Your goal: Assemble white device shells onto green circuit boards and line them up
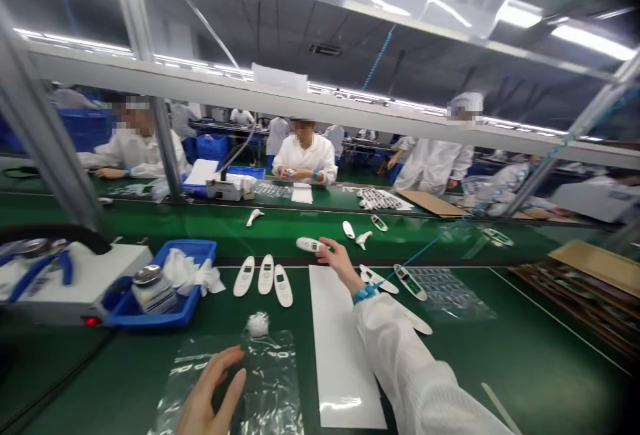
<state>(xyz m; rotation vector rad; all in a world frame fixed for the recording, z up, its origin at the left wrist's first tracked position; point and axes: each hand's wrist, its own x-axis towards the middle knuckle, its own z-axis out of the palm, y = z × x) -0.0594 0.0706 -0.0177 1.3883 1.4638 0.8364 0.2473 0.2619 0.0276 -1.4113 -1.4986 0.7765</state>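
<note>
My right hand (336, 258), with a blue wrist strap (366, 292) below it, reaches over the green strip at the back. Its fingers pinch the near end of a white oval handheld device (307, 244) with a small screen. My left hand (214, 392) is held above a clear plastic bag (273, 382), thumb and fingers apart, with nothing in it. A crumpled white ball (258, 324) rests at the bag's top edge. Three similar white devices (266, 274) lie side by side between my hands. Under my right forearm lies a white sheet (337, 368).
To the left, a blue tray (187, 312) holds a metal-topped bottle and white cloths. Right of my forearm lie an open shell with a green circuit board (411, 283) and a clear blister sheet (450, 293). Stacked cardboard (590, 288) stands far right. People work across the bench.
</note>
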